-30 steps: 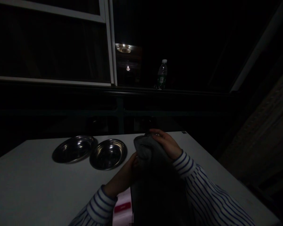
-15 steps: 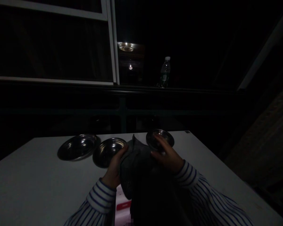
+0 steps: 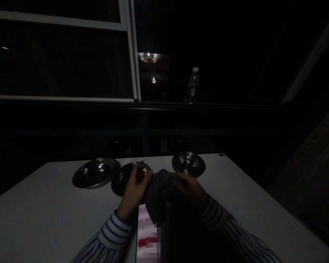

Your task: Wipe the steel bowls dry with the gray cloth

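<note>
A dark grey cloth [image 3: 163,190], bunched up and hanging into deep shadow, is over the near middle of the table. My right hand [image 3: 193,191] grips its upper right side with bent fingers. At the cloth's left edge is my left hand [image 3: 135,191], its fingers curved and a gap between them and the thumb. The thumb tip touches or nearly touches the cloth. Behind my left hand lies a shiny metal bowl [image 3: 120,180], partly covered by the fingers. Just below the cloth a lit phone screen [image 3: 146,226] shows, partly hidden.
The white table [image 3: 57,219] carries another metal bowl [image 3: 95,173] at the left and a metal dish [image 3: 188,164] at the back right. On the sill beyond stands a clear bottle [image 3: 193,86] with a white cap. A window frame [image 3: 130,47] rises at the left. The room is dark.
The cloth's raised point has folded down into a rounder bunch. My left fingers have lifted off the cloth, and my right hand has closed on it. More of the phone shows.
</note>
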`<move>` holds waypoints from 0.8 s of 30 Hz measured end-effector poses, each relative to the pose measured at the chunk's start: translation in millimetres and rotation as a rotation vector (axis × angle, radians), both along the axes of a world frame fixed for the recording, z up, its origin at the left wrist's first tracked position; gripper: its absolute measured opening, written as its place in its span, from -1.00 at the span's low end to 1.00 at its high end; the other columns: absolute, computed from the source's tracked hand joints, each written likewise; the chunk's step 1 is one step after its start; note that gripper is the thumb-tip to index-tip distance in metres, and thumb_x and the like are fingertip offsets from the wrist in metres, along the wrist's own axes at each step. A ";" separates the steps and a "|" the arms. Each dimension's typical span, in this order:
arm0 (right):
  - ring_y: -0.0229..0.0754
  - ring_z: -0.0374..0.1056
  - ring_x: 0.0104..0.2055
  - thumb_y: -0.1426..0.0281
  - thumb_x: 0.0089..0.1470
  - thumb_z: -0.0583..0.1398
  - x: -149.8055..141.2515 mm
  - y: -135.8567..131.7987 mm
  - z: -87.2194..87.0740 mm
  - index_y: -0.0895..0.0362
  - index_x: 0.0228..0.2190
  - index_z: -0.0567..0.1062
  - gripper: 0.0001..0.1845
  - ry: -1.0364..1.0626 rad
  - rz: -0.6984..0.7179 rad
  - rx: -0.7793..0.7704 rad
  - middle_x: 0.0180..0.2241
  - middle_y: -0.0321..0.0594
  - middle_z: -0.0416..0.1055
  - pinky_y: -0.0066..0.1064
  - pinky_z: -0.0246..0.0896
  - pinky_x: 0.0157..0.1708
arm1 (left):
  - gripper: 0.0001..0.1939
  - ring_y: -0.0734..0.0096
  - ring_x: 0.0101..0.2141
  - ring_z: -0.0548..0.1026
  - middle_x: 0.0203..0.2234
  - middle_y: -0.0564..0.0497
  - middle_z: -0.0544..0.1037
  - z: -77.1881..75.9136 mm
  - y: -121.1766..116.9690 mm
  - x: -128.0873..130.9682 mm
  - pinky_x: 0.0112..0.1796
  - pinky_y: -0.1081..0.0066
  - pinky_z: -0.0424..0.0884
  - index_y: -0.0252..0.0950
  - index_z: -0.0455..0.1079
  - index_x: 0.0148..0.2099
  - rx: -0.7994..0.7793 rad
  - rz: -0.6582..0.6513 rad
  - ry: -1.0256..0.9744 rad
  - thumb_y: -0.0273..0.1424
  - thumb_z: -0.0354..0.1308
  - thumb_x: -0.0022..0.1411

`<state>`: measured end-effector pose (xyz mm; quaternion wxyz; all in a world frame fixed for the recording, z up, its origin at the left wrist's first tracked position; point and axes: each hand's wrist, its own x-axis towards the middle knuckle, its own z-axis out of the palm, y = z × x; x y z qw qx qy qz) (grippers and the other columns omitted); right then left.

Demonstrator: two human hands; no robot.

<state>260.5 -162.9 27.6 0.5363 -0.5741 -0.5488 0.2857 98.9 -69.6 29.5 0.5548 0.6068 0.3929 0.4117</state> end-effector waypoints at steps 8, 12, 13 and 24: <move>-0.06 0.24 -0.02 0.28 -0.05 0.13 -1.2 16.2 -12.4 0.17 0.01 0.24 -0.44 -0.178 -0.160 0.086 -0.04 -0.05 0.30 -0.16 0.09 -0.01 | -0.64 0.22 -0.14 0.41 -0.18 -0.09 0.49 -15.4 -15.3 20.0 -0.10 0.32 0.27 -0.35 0.40 -0.15 -0.153 -0.149 -0.144 -0.23 0.11 0.04; 0.01 -0.11 0.19 0.18 -0.11 0.17 -15.0 18.0 -41.4 0.12 0.07 0.17 -0.30 -0.305 -0.128 0.253 0.14 -0.08 0.02 -0.14 -0.13 0.12 | -0.62 0.30 -0.12 0.41 -0.14 -0.07 0.48 -21.0 -16.3 25.0 -0.09 0.37 0.26 -0.29 0.36 -0.08 -0.393 -0.059 -0.406 -0.20 0.05 0.10; 0.03 -0.15 0.20 0.16 -0.11 0.17 -18.5 19.3 -47.3 0.11 0.07 0.18 -0.30 -0.324 -0.104 0.263 0.15 -0.09 0.00 -0.12 -0.15 0.13 | -0.61 0.31 -0.13 0.41 -0.16 -0.06 0.48 -21.1 -18.4 25.5 -0.09 0.38 0.26 -0.28 0.36 -0.08 -0.444 -0.091 -0.448 -0.18 0.04 0.10; -0.06 0.17 0.05 0.19 -0.02 0.08 -1.0 16.2 -47.0 0.09 -0.06 0.34 -0.52 0.163 -0.160 0.141 -0.04 -0.14 0.31 -0.19 0.04 0.03 | -0.59 0.13 -0.16 0.39 -0.25 -0.12 0.49 -14.4 -2.6 -22.2 -0.07 0.23 0.20 -0.29 0.44 -0.22 -0.011 -0.263 0.190 -0.11 0.12 -0.03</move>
